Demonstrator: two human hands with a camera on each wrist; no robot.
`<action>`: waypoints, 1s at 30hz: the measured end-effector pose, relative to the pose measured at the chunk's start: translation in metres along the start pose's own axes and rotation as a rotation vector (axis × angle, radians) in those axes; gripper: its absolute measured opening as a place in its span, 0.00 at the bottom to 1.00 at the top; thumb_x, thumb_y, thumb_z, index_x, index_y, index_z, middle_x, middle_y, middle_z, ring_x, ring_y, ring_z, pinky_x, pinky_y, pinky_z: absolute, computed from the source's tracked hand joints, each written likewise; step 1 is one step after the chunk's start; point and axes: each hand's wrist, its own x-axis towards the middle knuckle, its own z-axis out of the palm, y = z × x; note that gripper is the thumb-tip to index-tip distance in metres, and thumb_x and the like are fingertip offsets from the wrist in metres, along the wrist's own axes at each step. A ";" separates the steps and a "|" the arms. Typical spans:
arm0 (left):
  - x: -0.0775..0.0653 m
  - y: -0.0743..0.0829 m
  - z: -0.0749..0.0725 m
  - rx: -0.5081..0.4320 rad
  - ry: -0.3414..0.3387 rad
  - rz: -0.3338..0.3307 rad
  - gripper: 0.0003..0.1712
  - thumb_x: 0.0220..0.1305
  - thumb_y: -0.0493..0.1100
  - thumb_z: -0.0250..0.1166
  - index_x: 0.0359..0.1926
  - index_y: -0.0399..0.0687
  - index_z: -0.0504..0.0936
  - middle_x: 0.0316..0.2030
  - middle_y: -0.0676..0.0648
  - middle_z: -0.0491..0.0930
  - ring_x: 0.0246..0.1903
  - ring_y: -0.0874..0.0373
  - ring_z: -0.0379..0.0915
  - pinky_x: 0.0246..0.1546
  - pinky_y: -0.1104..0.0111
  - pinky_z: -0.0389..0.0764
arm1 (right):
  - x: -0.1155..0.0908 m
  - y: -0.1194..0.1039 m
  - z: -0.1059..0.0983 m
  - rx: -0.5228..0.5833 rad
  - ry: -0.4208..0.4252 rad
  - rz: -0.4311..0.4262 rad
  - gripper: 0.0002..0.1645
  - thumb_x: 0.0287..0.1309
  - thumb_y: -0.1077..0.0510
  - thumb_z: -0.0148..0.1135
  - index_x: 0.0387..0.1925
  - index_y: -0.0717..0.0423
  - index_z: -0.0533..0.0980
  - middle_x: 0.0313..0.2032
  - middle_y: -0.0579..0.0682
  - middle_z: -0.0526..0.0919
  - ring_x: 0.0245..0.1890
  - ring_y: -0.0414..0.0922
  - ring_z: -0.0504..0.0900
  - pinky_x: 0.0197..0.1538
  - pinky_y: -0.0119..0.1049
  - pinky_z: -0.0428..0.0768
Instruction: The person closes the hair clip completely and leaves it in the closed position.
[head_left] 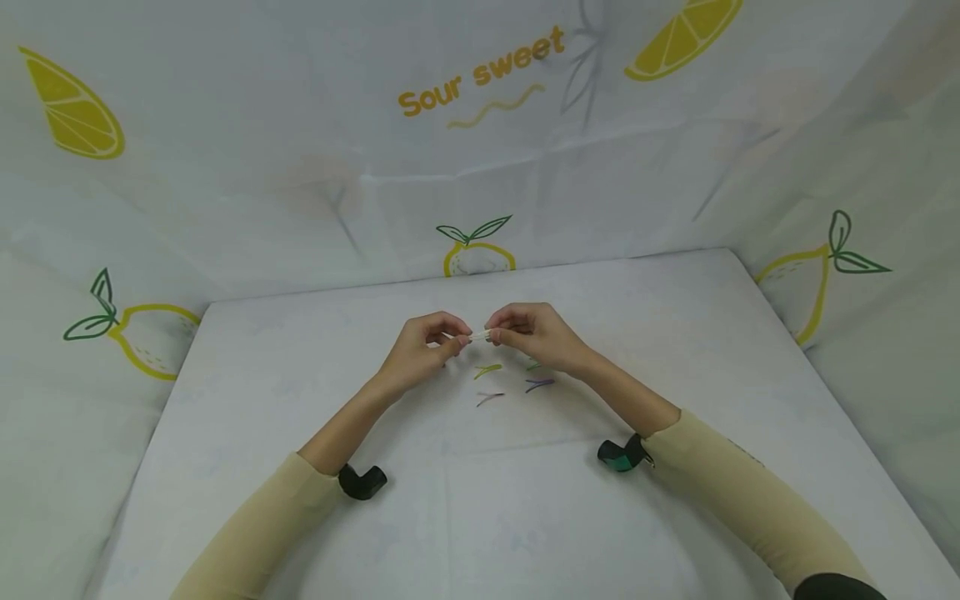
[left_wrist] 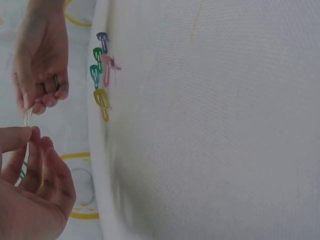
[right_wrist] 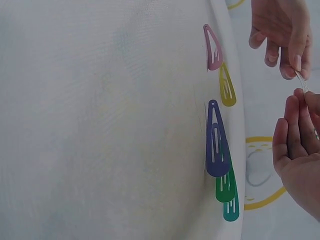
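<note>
My left hand (head_left: pixel 425 343) and right hand (head_left: pixel 536 333) meet above the far middle of the table, each pinching one end of a slim white hair clip (head_left: pixel 480 336). Seen edge-on in the left wrist view, the white clip (left_wrist: pixel 28 117) spans the short gap between the two sets of fingertips. Just below the hands lie several snap hair clips: a yellow clip (head_left: pixel 487 370), a pink clip (head_left: pixel 490 400), a purple clip (head_left: pixel 539 384) and a green clip (head_left: pixel 532 365), partly covered by my right hand. A teal clip (right_wrist: pixel 231 210) shows behind the green one in the right wrist view.
A white cloth covers the table (head_left: pixel 465 500), whose far edge runs just beyond the hands. White curtains printed with lemons (head_left: pixel 480 260) hang at the back and both sides. Black wrist-camera mounts (head_left: pixel 363 482) stick out from the beige sleeves (head_left: pixel 258 533).
</note>
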 end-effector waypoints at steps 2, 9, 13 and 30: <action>0.000 0.000 0.000 0.010 0.004 0.000 0.11 0.73 0.39 0.70 0.51 0.37 0.87 0.46 0.38 0.89 0.37 0.52 0.83 0.35 0.72 0.79 | 0.000 -0.001 0.000 0.010 0.004 0.007 0.10 0.76 0.65 0.63 0.53 0.66 0.83 0.46 0.71 0.89 0.51 0.66 0.89 0.53 0.28 0.85; 0.000 -0.002 -0.001 0.012 0.002 -0.005 0.10 0.73 0.41 0.71 0.50 0.39 0.88 0.46 0.34 0.90 0.35 0.60 0.81 0.34 0.72 0.78 | 0.000 -0.001 -0.001 0.010 0.012 0.013 0.10 0.75 0.65 0.64 0.53 0.64 0.83 0.46 0.70 0.89 0.50 0.66 0.89 0.53 0.28 0.85; 0.000 -0.002 -0.002 0.015 0.009 -0.019 0.09 0.72 0.41 0.72 0.49 0.43 0.88 0.45 0.40 0.90 0.35 0.58 0.81 0.33 0.72 0.78 | 0.000 -0.001 -0.001 0.031 0.007 0.004 0.10 0.75 0.64 0.65 0.53 0.65 0.83 0.46 0.70 0.88 0.50 0.67 0.88 0.53 0.28 0.85; 0.000 -0.004 -0.002 0.036 0.004 -0.020 0.11 0.68 0.42 0.76 0.48 0.43 0.88 0.44 0.41 0.88 0.35 0.55 0.80 0.35 0.71 0.78 | 0.000 0.000 0.001 0.004 0.017 0.032 0.16 0.69 0.63 0.71 0.55 0.66 0.84 0.44 0.58 0.89 0.44 0.54 0.89 0.47 0.27 0.84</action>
